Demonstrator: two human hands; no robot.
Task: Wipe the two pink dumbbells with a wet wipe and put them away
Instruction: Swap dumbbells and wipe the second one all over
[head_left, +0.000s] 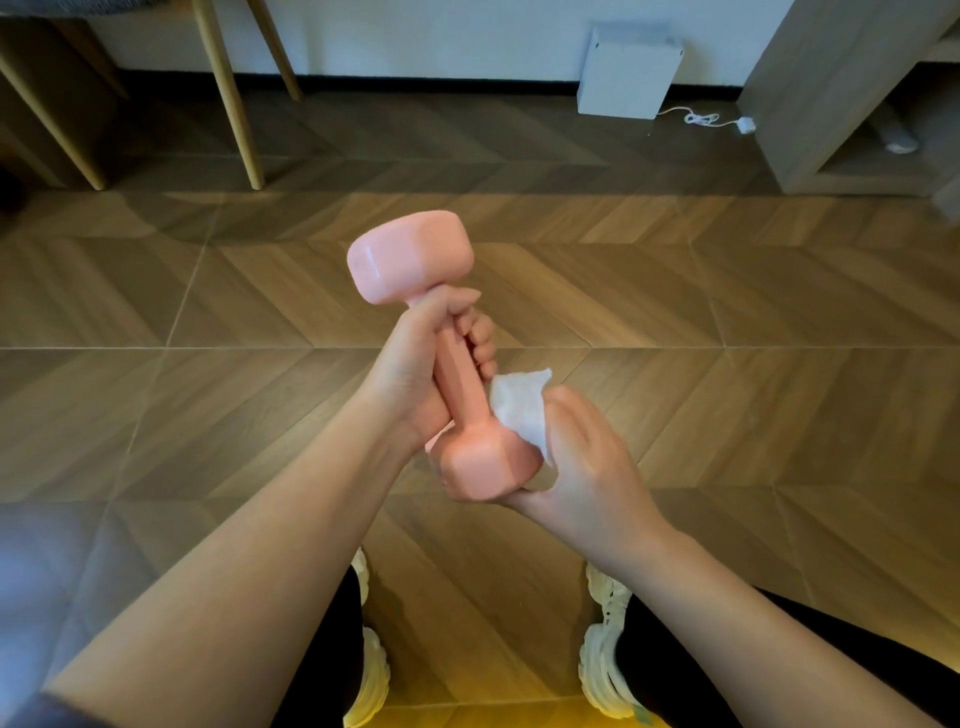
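I hold one pink dumbbell (410, 260) upright in front of me, above the floor. My left hand (415, 358) grips its handle, fingers curled round it. My right hand (582, 462) cups the lower head of the dumbbell from the right and below, pressing a white wet wipe (522, 410) against it. Part of the wipe sticks up between my right hand and the handle. No second dumbbell is in view.
Wooden herringbone floor (727, 312) lies all around. Chair legs (228, 93) stand at the back left. A white box (626, 73) with a cable leans on the far wall, a wooden shelf unit (831, 104) stands back right. My white shoes (602, 649) are below.
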